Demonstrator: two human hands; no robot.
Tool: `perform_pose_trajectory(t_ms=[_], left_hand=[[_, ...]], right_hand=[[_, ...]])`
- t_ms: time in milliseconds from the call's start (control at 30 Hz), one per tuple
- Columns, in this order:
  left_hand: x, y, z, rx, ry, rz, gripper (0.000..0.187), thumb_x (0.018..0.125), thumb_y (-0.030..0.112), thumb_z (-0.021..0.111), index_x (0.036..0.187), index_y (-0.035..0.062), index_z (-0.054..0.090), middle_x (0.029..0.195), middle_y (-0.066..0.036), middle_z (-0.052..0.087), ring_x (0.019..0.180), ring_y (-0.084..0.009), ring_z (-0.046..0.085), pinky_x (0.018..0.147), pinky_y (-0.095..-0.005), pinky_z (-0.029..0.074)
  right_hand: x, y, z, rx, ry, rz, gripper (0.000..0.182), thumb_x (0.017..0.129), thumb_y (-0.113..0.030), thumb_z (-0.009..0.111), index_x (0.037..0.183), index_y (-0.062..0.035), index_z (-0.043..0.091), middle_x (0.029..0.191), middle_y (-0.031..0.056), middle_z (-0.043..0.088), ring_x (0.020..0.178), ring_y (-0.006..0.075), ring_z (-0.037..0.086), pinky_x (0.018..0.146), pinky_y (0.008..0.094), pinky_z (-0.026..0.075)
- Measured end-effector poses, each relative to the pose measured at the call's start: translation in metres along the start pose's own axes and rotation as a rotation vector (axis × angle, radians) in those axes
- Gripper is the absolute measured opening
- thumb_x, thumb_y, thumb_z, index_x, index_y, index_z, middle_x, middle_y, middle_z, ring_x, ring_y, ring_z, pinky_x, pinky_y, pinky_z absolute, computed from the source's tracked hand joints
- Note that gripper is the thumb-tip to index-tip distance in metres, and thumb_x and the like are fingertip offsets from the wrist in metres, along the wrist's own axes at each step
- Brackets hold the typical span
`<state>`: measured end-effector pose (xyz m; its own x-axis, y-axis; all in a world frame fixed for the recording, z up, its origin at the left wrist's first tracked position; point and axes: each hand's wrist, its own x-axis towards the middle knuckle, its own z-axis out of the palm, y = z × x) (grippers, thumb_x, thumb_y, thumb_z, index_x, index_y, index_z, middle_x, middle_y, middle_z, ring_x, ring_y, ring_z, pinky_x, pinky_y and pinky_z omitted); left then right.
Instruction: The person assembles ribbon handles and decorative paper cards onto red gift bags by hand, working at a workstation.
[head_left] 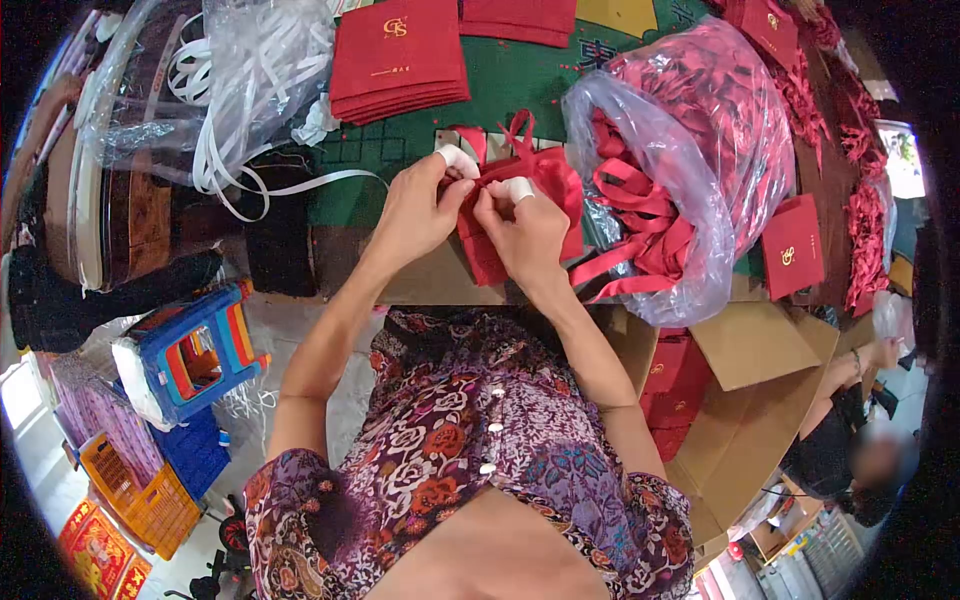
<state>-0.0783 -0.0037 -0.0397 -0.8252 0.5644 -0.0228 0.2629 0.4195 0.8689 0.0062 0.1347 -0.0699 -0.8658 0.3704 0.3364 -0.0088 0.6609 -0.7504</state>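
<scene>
Red bag (485, 258) laid on counter (505, 80), twelve o'clock; upper part apparently pinched by fingertips of left hand (425, 205) and right hand (528, 235). Judged light, soft; ribbon (519, 128) likely slippery, best held near base.

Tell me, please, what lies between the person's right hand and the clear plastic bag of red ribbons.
In the head view, part of the red fabric pouch being handled lies between the right hand and the bag.

Red pouch (484, 252) partly hidden; co-worker's head (882, 460) blurry
</scene>
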Motion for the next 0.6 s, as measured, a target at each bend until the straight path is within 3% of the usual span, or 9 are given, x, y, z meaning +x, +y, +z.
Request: perform_pose_trajectory(t_ms=[33,167,267,467,567,600], left_hand=[[0.000,-0.001,0.000,0.029,-0.012,0.014,0.011,0.091,0.004,0.062,0.101,-0.0005,0.062,0.087,-0.012,0.069,0.082,-0.0197,0.068,0.073,-0.0329,0.053],[-0.001,-0.005,0.005,0.012,-0.041,0.019,0.011,0.091,0.004,0.062,0.101,0.0000,0.063,0.089,-0.011,0.070,0.083,-0.0197,0.069,0.073,-0.0330,0.053],[-0.003,-0.004,0.007,0.085,0.016,0.053,0.012,0.091,0.005,0.063,0.102,0.0007,0.064,0.090,-0.012,0.070,0.084,-0.0199,0.069,0.073,-0.0326,0.053],[-0.004,-0.003,0.006,-0.070,0.020,0.022,0.015,0.089,0.007,0.065,0.103,0.0022,0.066,0.093,-0.012,0.071,0.085,-0.0195,0.069,0.073,-0.0322,0.052],[-0.005,0.000,0.007,0.101,0.040,0.098,0.014,0.088,0.007,0.067,0.102,0.0041,0.067,0.094,-0.010,0.071,0.082,-0.0195,0.068,0.070,-0.0312,0.050],[-0.005,0.004,0.004,0.036,0.004,0.051,0.014,0.086,0.007,0.069,0.100,0.0042,0.067,0.093,-0.011,0.070,0.083,-0.0242,0.068,0.071,-0.0340,0.051]], right_hand=[[0.000,0.001,0.000,-0.031,0.010,-0.036,0.014,0.082,-0.012,0.076,0.087,-0.0019,0.068,0.074,0.0108,0.070,0.066,0.0187,0.070,0.060,0.0314,0.055],[0.003,-0.004,-0.003,-0.037,-0.059,0.042,0.016,0.083,-0.013,0.076,0.090,-0.0010,0.068,0.076,0.0116,0.071,0.068,0.0197,0.071,0.062,0.0315,0.055],[0.010,-0.008,-0.016,0.114,-0.186,0.272,0.016,0.087,-0.014,0.074,0.095,-0.0009,0.070,0.083,0.0134,0.074,0.073,0.0209,0.073,0.066,0.0314,0.056],[0.009,-0.006,-0.024,0.037,-0.177,0.139,0.014,0.088,-0.013,0.072,0.097,-0.0027,0.070,0.088,0.0133,0.073,0.079,0.0236,0.073,0.070,0.0340,0.055],[0.009,-0.006,-0.025,-0.021,-0.170,0.046,0.012,0.088,-0.011,0.071,0.097,-0.0031,0.069,0.090,0.0130,0.072,0.082,0.0264,0.072,0.070,0.0357,0.054],[0.010,-0.008,-0.027,-0.021,-0.190,0.039,0.012,0.088,-0.010,0.071,0.097,-0.0031,0.068,0.091,0.0131,0.071,0.082,0.0281,0.071,0.069,0.0363,0.053]])
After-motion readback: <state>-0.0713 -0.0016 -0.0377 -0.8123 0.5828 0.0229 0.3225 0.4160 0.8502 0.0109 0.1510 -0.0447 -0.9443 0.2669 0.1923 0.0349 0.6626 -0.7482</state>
